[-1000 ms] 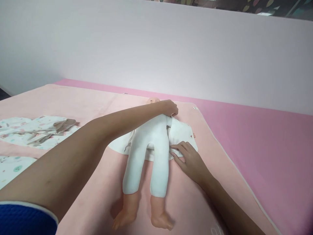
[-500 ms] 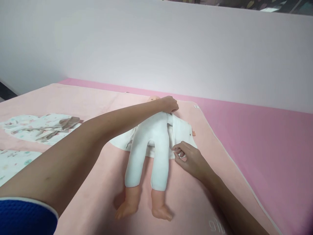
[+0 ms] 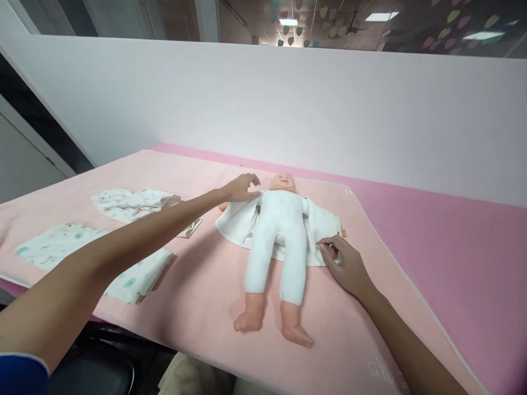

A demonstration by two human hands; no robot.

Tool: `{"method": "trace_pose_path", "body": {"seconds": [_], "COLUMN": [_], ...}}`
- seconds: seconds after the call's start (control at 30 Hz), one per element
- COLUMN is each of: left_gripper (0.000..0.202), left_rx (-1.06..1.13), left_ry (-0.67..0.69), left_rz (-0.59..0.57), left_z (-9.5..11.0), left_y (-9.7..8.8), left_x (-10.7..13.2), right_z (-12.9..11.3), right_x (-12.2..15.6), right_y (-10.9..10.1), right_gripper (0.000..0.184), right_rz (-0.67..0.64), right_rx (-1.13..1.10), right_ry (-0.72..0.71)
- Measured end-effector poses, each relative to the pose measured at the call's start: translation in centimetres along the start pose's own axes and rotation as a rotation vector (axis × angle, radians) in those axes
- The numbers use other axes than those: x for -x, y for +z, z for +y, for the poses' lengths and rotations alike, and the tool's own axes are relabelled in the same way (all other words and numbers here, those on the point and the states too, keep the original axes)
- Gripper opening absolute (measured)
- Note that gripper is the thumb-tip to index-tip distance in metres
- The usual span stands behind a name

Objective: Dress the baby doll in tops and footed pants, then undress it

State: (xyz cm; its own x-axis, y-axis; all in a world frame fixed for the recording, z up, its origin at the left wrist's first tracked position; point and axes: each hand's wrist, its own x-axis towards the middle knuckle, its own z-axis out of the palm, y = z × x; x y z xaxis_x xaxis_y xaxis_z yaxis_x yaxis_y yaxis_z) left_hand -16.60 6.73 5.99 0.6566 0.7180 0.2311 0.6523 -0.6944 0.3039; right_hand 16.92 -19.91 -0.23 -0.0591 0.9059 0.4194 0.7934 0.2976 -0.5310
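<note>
A baby doll [image 3: 284, 214] with a white cloth body lies on its back, feet toward me. Its arms are in the sleeves of a white baby shirt [image 3: 323, 219], which is spread open at the front and lies partly beneath the body. My left hand [image 3: 242, 188] hovers at the doll's shoulder on the left, fingers apart with nothing in them. Low on the right side of the shirt, my right hand [image 3: 346, 263] has thumb and forefinger closed at the cloth's edge. Its other fingers are curled and partly hidden.
A pink mat [image 3: 197, 323] covers much of the bright pink table [image 3: 444, 236]. Folded printed baby clothes [image 3: 132, 203] lie to the left, with another printed garment [image 3: 138, 274] nearer me. A white partition [image 3: 263, 104] rises behind; a black chair [image 3: 99, 367] stands below the front edge.
My left hand has moved from across the doll's upper chest to its left side and opened. The doll's face now shows. The view has tilted up and shifted left.
</note>
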Motion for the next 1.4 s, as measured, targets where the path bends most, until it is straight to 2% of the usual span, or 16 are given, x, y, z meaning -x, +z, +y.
{"method": "trace_pose_path", "body": {"seconds": [0.1,0.17,0.33,0.63,0.8,0.97,1.07,1.17,1.3,1.4], "left_gripper": [0.067,0.071,0.052,0.044,0.038,0.043,0.06,0.069,0.056,0.056], "left_rx": [0.053,0.01,-0.218,-0.27,-0.278,-0.251,-0.01,0.258,0.234,0.205], "left_ry": [-0.091,-0.115,-0.173,-0.206,-0.178,-0.14,-0.202,-0.289,-0.25,-0.261], "left_rz": [-0.187,-0.249,-0.237,-0.319,-0.352,-0.321,-0.355,-0.451,-0.53,-0.493], "left_z": [0.4,1.5,3.2,1.3,1.5,0.5,-1.0,-2.7,-4.4,-5.1], "left_y": [0.6,0.9,1.3,2.1,2.7,2.0,1.1,0.4,0.0,0.5], "left_x": [-0.1,-0.7,-2.9,-7.8,-9.0,-8.1,-6.8,-5.1,-3.2,-2.2], "right_z": [0.1,0.2,0.5,0.8,0.8,0.8,0.9,1.0,1.1,1.0], "right_x": [-0.1,-0.1,-0.1,0.1,0.2,0.1,0.1,0.0,-0.1,-0.2], "right_y": [0.1,0.1,0.1,0.1,0.1,0.1,0.1,0.1,0.0,0.0], "right_gripper": [0.021,0.021,0.022,0.025,0.025,0.026,0.026,0.025,0.025,0.025], "right_rz": [-0.016,-0.038,-0.08,-0.108,-0.1,-0.067,-0.058,-0.055,-0.039,-0.026], "right_rx": [-0.012,-0.018,-0.022,-0.033,-0.038,-0.021,-0.009,0.003,0.005,0.006], "right_ry": [0.017,0.032,0.077,0.086,0.088,0.082,0.097,0.105,0.119,0.124]}}
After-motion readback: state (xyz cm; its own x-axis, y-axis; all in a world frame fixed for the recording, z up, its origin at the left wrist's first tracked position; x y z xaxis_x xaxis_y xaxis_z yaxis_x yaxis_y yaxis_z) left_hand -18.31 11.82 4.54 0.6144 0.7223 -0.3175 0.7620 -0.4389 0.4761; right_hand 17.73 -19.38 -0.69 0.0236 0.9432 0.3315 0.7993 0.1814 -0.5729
